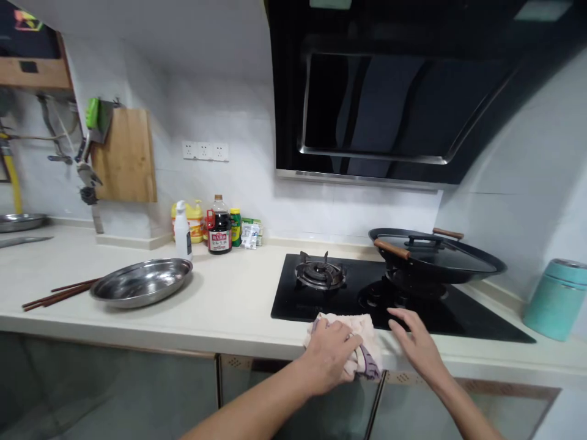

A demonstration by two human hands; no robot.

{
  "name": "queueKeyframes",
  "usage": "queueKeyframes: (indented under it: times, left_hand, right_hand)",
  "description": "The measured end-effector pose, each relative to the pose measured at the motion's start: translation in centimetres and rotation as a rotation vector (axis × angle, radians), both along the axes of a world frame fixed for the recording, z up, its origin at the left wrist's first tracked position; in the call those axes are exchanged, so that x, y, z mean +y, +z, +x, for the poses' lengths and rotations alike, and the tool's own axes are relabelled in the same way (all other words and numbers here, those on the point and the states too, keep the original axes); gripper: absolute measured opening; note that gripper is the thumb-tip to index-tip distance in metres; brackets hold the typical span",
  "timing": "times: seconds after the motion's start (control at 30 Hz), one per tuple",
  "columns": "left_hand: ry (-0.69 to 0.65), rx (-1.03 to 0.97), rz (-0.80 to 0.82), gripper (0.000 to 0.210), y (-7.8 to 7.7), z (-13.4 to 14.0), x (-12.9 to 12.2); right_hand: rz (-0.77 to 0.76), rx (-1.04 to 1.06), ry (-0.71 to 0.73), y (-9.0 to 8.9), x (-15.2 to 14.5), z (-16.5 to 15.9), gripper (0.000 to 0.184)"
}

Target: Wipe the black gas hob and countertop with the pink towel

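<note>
My left hand is closed on a pale pink cloth with purple markings. The cloth lies at the front edge of the counter, one corner hanging over it. Just right of it, my right hand is held over the front edge of the gas stove, fingers apart and holding nothing. Behind the hands are the stove's bare left burner and, on the right one, a black wok with a glass lid and wooden handles.
Left on the counter are an oval metal plate, chopsticks, a white spray bottle and a soy sauce bottle. A turquoise canister stands far right. The black range hood overhangs the stove.
</note>
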State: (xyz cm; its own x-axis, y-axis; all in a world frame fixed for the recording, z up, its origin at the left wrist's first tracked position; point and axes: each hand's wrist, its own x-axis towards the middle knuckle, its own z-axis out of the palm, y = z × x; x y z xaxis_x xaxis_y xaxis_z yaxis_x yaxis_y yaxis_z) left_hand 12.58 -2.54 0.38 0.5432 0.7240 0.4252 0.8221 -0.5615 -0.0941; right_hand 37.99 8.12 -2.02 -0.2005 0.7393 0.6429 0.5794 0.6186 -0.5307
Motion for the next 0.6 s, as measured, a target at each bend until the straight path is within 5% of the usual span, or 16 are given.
queueKeyframes:
  times: [0.13,0.37,0.53,0.6]
  left_hand:
    - [0.021,-0.070,0.044,0.049,-1.0,-0.5,0.4]
    - [0.081,-0.253,0.005,0.047,-2.4,-7.8,-2.0]
    - [0.092,-0.256,-0.077,0.073,-0.8,-13.9,-5.8]
    - [0.133,-0.234,-0.117,0.074,0.3,-16.3,-7.1]
  right_hand:
    - [0.024,-0.204,0.304,0.6,-5.3,-5.8,0.048]
    - [0.231,-0.374,0.367,-1.4,-8.2,-15.3,0.135]
    - [0.274,-0.445,0.329,-1.2,-8.9,-21.5,0.144]
    - [0.282,-0.522,0.301,-0.6,-9.3,-22.1,0.132]
